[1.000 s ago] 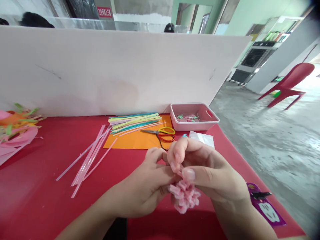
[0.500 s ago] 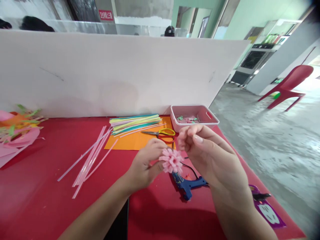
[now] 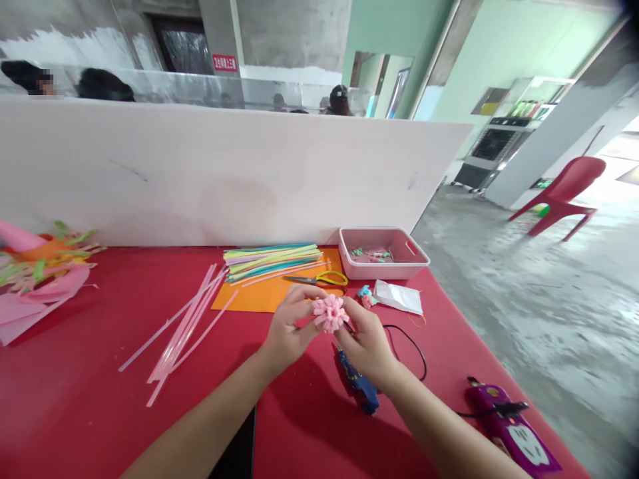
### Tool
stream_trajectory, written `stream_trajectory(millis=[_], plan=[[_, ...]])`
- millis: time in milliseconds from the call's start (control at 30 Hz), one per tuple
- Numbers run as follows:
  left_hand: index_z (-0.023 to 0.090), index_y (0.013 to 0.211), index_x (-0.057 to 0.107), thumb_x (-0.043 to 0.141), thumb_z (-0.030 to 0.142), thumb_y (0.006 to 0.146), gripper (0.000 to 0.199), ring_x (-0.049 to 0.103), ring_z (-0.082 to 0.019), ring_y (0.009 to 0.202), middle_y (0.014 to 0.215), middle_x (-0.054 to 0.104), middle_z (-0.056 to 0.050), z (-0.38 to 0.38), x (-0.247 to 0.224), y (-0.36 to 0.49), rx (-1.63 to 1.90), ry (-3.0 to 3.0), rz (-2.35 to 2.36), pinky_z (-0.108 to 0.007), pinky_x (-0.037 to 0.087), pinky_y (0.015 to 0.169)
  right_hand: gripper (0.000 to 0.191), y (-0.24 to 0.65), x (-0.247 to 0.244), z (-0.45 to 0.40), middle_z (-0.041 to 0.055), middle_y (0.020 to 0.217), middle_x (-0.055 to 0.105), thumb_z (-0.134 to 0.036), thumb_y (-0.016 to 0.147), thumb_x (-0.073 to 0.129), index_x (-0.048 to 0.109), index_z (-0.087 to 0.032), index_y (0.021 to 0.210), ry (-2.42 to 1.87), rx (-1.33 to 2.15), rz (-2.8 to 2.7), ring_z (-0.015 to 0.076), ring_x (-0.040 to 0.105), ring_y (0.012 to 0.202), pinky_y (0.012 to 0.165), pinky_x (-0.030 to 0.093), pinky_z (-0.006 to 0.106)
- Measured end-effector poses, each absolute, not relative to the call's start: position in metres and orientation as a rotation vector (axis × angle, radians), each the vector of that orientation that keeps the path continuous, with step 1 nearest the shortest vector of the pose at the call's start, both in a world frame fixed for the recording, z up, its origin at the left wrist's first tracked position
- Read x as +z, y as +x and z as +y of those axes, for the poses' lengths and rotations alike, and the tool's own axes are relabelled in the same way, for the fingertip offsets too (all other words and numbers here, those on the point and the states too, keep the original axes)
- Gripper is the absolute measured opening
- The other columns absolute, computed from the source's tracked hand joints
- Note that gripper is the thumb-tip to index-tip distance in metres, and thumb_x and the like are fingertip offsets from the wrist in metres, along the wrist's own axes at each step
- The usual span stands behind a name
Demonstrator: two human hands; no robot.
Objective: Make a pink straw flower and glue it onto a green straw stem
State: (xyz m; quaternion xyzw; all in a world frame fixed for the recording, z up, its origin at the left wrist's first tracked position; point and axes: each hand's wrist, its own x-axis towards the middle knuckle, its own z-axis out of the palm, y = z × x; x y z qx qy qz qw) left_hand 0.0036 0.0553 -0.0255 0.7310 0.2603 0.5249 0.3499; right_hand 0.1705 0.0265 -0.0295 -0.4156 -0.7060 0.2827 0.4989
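Observation:
A small pink flower (image 3: 330,313) made of looped strips is held up over the red table, its face toward me. My left hand (image 3: 294,324) pinches it from the left side. From the right, my right hand (image 3: 365,336) closes its thumb and fingers on the flower's edge. Beneath my right hand lies a blue glue gun (image 3: 360,386), partly hidden by it. Behind the hands, scissors (image 3: 319,279) with yellow and red handles rest on an orange sheet (image 3: 249,301). The back of the flower is out of sight.
Colored strips (image 3: 272,261) lie on the orange sheet, pink strips (image 3: 187,329) to its left. A pink basket (image 3: 384,271), white packet (image 3: 398,297) and small blue-pink flowers (image 3: 367,297) are at back right. A purple power strip (image 3: 514,429) with a cord sits near the right edge.
My right hand has come down and left from its raised position and now grips the flower along with my left hand. The view has tilted up slightly, revealing the packet and small flowers.

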Motion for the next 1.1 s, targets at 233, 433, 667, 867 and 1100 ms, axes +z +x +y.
stream_trajectory(millis=[233,433,667,867,1100], plan=[[0.020,0.108,0.072,0.057,0.044,0.093,0.032,0.057,-0.026,0.111,0.115,0.063,-0.013,0.021,-0.025,0.012,1.166,1.815,0.656,-0.040,0.046,0.098,0.023,0.168,-0.049,0.000,0.0015,0.064,0.059,-0.016,0.089,0.045,0.056,-0.020,0.069,-0.967,0.554,-1.694,0.0144,0.052,0.056,0.053,0.044,0.026],[0.020,0.112,0.070,0.081,0.037,0.076,0.042,0.062,-0.021,0.101,0.109,0.068,-0.010,-0.004,-0.033,0.010,1.058,1.113,0.704,-0.032,0.049,0.089,0.022,0.170,-0.061,-0.023,0.0014,0.064,0.059,-0.014,0.089,0.047,0.057,-0.020,0.070,-0.997,0.550,-1.694,0.0137,0.052,0.056,0.053,0.044,0.025],[0.022,0.129,0.063,0.081,0.035,0.074,0.059,0.066,-0.016,0.088,0.110,0.071,-0.009,-0.017,-0.022,-0.015,0.887,0.833,0.528,-0.025,0.051,0.077,0.023,0.176,-0.064,-0.033,0.0067,0.081,0.067,-0.013,0.092,0.045,0.065,-0.021,0.084,-0.959,0.565,-1.771,0.0180,0.063,0.076,0.068,0.054,0.031],[0.026,0.124,0.063,0.079,0.020,0.080,0.047,0.069,-0.012,0.088,0.104,0.074,-0.005,-0.024,-0.019,-0.018,0.897,0.911,0.605,-0.021,0.053,0.079,0.025,0.183,-0.054,-0.027,0.0072,0.088,0.069,-0.011,0.093,0.047,0.069,-0.023,0.098,-0.872,0.538,-1.876,0.0189,0.065,0.083,0.083,0.054,0.037],[0.024,0.114,0.066,0.079,0.015,0.079,0.039,0.069,-0.012,0.089,0.106,0.071,-0.003,-0.026,-0.030,-0.018,1.112,0.869,0.631,-0.024,0.057,0.082,0.029,0.182,-0.029,-0.031,0.0103,0.118,0.065,-0.011,0.092,0.053,0.066,-0.024,0.115,-1.088,0.477,-1.708,0.0221,0.061,0.113,0.097,0.049,0.038]])
